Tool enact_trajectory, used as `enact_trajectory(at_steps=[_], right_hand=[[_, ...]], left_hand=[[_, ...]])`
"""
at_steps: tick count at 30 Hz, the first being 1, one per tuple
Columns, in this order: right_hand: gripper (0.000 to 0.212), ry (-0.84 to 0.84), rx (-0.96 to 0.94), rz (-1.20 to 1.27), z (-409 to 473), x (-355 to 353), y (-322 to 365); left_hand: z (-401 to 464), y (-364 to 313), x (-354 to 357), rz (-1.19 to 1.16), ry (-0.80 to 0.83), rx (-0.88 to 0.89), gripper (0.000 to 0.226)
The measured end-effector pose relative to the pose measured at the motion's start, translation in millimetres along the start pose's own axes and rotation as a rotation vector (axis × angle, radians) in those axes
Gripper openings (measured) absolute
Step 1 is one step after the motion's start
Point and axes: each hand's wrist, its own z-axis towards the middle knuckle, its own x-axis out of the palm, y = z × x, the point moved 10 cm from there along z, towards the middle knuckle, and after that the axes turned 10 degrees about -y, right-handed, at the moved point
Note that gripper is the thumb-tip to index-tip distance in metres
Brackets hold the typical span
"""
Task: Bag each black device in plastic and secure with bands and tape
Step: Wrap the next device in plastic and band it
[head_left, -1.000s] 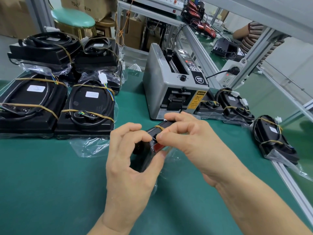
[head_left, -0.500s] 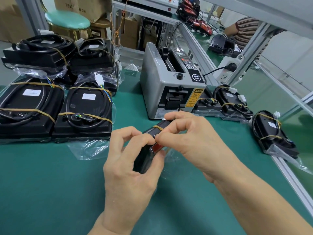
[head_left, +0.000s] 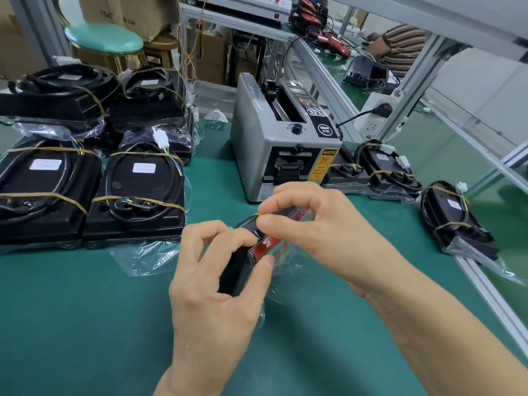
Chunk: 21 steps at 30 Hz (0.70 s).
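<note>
Item, as I see it: left hand grips bagged black device mid-table, right hand pinches its rubber band; open green mat nearside, table edge rightward.

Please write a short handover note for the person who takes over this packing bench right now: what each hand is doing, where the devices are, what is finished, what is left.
Left hand: grips the small black device above the green bench.
Right hand: its grip pinches the rubber band at the device's far end.
The device sits partly in a clear plastic bag.
Done: bagged, banded devices stacked at left and lying at right.
Left: finish banding this one, then take tape from the grey tape dispenser behind it.
</note>
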Motion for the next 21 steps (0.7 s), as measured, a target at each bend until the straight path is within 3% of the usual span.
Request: enact_trajectory(at_steps=[5, 11, 15, 21], right_hand=[[0.003, 0.039, -0.015, -0.065, 0.9, 3.2, 5.1], [0.004, 0.117, -0.085, -0.130, 5.1, 7.5, 14.3], [0.012, 0.262, -0.010, 0.003, 5.5, 14.3, 8.1], [0.012, 0.280, -0.030, 0.094, 12.5, 11.8, 5.2]], left_hand=[[0.5, 0.5, -0.4, -0.035, 0.000, 0.008, 0.020], [-7.1, 17.1, -1.4, -0.071, -0.013, -0.172, 0.034], [-7.4, 21.3, -2.5, -0.091, -0.021, -0.220, 0.037], [-7.0, 23.1, -2.1, -0.101, -0.030, -0.241, 0.034]])
